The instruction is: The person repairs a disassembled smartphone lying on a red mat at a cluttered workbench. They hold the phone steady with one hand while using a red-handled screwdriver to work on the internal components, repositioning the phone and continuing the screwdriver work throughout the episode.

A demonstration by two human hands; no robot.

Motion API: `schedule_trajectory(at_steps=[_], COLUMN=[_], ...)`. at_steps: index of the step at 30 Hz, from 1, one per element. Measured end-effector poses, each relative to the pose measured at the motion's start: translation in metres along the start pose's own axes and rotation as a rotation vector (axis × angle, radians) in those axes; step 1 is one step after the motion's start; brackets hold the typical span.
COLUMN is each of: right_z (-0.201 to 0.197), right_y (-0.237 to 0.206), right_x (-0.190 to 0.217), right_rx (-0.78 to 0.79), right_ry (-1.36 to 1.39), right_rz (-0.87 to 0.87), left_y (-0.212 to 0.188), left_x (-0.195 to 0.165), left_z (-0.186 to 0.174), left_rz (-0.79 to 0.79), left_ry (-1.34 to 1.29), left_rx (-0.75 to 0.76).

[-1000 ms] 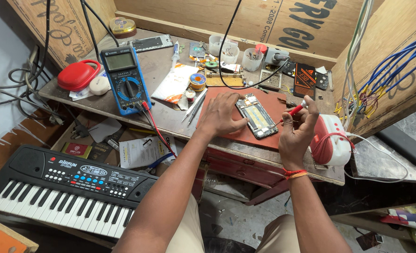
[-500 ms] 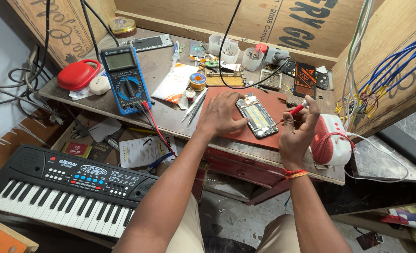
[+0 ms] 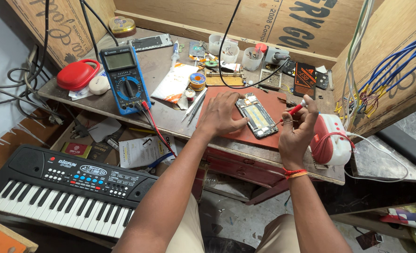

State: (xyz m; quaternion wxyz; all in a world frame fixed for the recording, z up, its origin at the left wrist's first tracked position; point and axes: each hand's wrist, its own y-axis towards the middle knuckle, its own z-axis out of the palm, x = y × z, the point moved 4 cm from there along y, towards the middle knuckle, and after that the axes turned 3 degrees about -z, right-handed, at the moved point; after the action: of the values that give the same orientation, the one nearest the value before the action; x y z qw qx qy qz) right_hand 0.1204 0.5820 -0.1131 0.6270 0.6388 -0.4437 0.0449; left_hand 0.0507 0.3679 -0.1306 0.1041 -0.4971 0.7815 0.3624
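One opened phone (image 3: 257, 115) lies on the red-brown mat (image 3: 226, 133) at the bench's middle. The left hand (image 3: 222, 115) presses flat beside it, fingers spread, fingertips touching its edge. The right hand (image 3: 296, 129) pinches one red-handled screwdriver (image 3: 292, 111), tip at the phone's right side. One blue multimeter (image 3: 125, 79) stands well to the left; one keyboard (image 3: 63, 187) sits below. Nothing has visibly shifted since earlier.
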Motion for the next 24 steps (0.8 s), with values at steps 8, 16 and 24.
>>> schedule_trajectory(at_steps=[8,16,24], right_z=[-0.0004,0.0001,-0.0015], right_y=[0.0004,0.0012,0.0005], right_x=[0.0002,-0.001,-0.0019], right_rx=[0.006,0.002,-0.006], right_ry=[0.012,0.01,0.012], right_rz=[-0.001,-0.015,0.006], left_y=[0.0009,0.0014,0.0003], left_x=[-0.0007,-0.0001,-0.0022], left_z=[0.0002,0.0,0.0004], left_rz=[-0.008,-0.011,-0.007], left_ry=[0.004,0.01,0.004], left_rx=[0.009,0.01,0.008])
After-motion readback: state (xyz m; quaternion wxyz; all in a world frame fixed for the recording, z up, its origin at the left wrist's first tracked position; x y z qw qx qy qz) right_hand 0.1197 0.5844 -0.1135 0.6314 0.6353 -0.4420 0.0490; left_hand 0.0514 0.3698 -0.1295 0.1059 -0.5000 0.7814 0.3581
